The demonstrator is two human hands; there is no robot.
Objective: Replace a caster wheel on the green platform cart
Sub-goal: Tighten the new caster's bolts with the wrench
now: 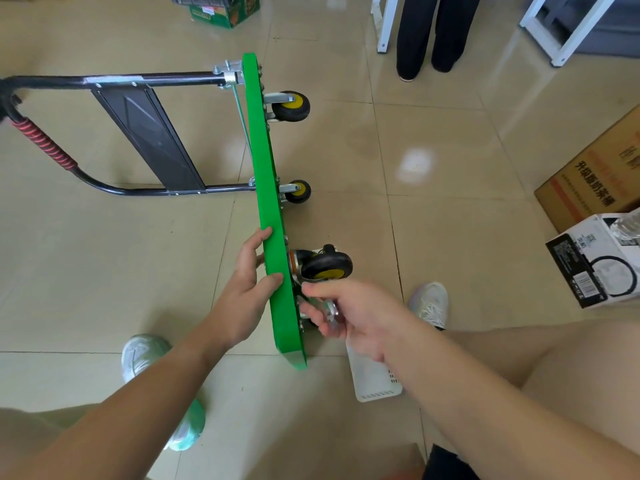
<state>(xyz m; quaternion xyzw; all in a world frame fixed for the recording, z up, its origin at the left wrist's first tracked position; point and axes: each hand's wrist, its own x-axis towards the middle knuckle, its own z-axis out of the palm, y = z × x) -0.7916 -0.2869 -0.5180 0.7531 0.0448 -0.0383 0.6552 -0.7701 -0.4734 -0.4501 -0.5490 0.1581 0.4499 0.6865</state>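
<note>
The green platform cart (268,188) stands on its side edge on the tiled floor, its black handle (114,79) folded out to the left. Three black caster wheels with yellow hubs stick out to the right: a far one (291,106), a middle one (298,191) and a near one (325,266). My left hand (247,289) grips the deck's upper edge, thumb over the rim. Just below the near caster, my right hand (341,311) pinches a small silver metal tool or part (331,311) against the deck's underside. What the piece is, I cannot tell.
A white plastic basket (375,382) lies on the floor under my right forearm. Cardboard boxes (595,174) and a white box (595,261) sit at the right. Another person's legs (429,32) stand at the back beside white table legs (386,22). My shoes flank the cart.
</note>
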